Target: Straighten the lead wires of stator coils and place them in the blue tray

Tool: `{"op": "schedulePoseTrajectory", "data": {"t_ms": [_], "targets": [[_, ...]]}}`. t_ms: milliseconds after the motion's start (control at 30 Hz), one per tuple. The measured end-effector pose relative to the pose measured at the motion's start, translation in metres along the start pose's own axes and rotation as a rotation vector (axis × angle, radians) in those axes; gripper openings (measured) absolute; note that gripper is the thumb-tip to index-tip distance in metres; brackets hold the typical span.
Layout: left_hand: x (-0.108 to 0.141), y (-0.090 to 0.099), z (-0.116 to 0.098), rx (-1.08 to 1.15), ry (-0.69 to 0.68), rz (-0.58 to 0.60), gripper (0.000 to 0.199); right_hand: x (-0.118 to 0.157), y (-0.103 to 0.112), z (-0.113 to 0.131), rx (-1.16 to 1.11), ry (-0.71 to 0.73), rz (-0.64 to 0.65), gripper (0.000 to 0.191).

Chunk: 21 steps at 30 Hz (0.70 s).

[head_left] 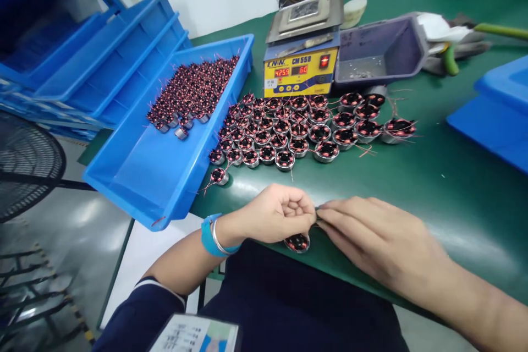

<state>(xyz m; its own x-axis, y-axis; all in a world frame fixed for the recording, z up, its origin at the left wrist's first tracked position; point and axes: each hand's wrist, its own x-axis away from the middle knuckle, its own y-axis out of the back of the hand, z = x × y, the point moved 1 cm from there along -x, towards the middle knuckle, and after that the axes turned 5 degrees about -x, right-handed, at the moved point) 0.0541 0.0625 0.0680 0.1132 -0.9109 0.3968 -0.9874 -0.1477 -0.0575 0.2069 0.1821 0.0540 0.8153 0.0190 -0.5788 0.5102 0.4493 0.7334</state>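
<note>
**Two-handed fingertip work beside one wound coil**

Left hand (278, 214): fingers curled, thumb and index closed in a pinch; anything between them is too small to tell. Right hand (379, 236): fingertips just beside the left's; cannot tell whether its grip is closed. Wound coil (297, 242) shows below the left hand, near the table (433, 187) edge; held or resting, unclear. Step, judged: fine handling at this coil. Next move calls for steady, light fingertips.
</note>
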Motion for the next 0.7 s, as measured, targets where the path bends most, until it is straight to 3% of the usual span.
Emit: {"op": "schedulePoseTrajectory", "data": {"t_ms": [67, 167, 233, 300, 367, 500, 567, 700], "targets": [[-0.001, 0.000, 0.000, 0.005, 0.013, -0.004, 0.008, 0.001, 0.000, 0.001, 0.154, 0.125, 0.021, 0.029], [-0.002, 0.000, 0.001, 0.016, 0.011, -0.005, 0.009, 0.000, 0.005, -0.006, 0.248, 0.116, 0.105, 0.037], [-0.003, 0.000, 0.003, 0.044, 0.002, -0.023, 0.011, 0.000, 0.012, -0.014, 0.226, -0.040, 0.113, 0.034], [-0.003, -0.002, 0.005, 0.095, -0.012, -0.085, 0.014, 0.000, 0.019, -0.020, 0.049, -0.264, 0.098, 0.031], [-0.003, -0.005, 0.008, 0.149, -0.036, -0.176, 0.020, 0.000, 0.018, -0.018, -0.169, -0.390, 0.099, 0.027], [-0.008, -0.013, 0.010, 0.265, -0.115, -0.341, 0.032, -0.001, -0.002, 0.000, -0.227, -0.341, 0.042, 0.028], [-0.012, -0.014, 0.006, 0.390, -0.216, -0.491, 0.038, 0.000, -0.012, 0.005, -0.227, -0.350, 0.036, 0.019], [-0.009, -0.004, -0.005, 0.642, -0.465, -0.835, 0.040, 0.003, -0.014, 0.002, -0.311, -0.463, 0.069, 0.024]]}}
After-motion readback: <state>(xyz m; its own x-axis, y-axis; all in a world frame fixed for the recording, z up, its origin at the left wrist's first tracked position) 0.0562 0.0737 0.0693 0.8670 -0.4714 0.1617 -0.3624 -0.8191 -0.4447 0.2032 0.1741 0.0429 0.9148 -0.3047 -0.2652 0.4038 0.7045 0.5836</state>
